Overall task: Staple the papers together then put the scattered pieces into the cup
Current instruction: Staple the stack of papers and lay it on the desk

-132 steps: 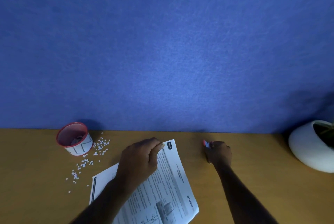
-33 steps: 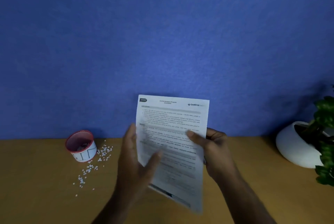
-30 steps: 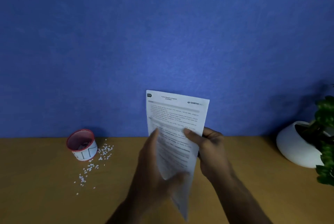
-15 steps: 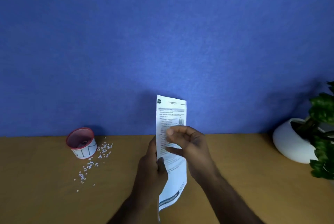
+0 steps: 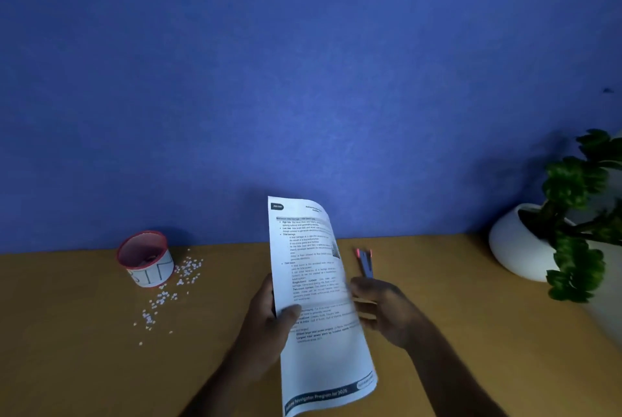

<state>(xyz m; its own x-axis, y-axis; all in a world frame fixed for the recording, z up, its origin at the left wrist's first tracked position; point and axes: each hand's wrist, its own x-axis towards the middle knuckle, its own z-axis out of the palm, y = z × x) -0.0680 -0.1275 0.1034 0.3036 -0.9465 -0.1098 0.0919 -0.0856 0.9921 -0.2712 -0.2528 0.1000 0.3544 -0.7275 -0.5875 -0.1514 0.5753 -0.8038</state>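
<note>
In the head view, the left hand point(image 5: 269, 315) pinches the white printed sheets of paper point(image 5: 316, 299) at their left edge, thumb across the front, holding them upright and slightly curled above the brown wooden bench point(image 5: 84, 332). Half a second ago the right hand point(image 5: 383, 309) was pinching the face of the pages; now it has let go and moved off to their right, fingers loosely curled and holding nothing that shows, just below the small blue stapler with red tips point(image 5: 365, 265), which lies on the bench. That reads as the sheets having been squared up and the right hand going for the stapler, so the stapling looks about to start and is not yet done. To the left, the red-rimmed white paper cup point(image 5: 146, 258) stands upright, with the scattered small white pieces point(image 5: 175, 285) strewn beside it and trailing forward, untouched. A white round pot with a green plant point(image 5: 525, 248) sits at the far right.
</note>
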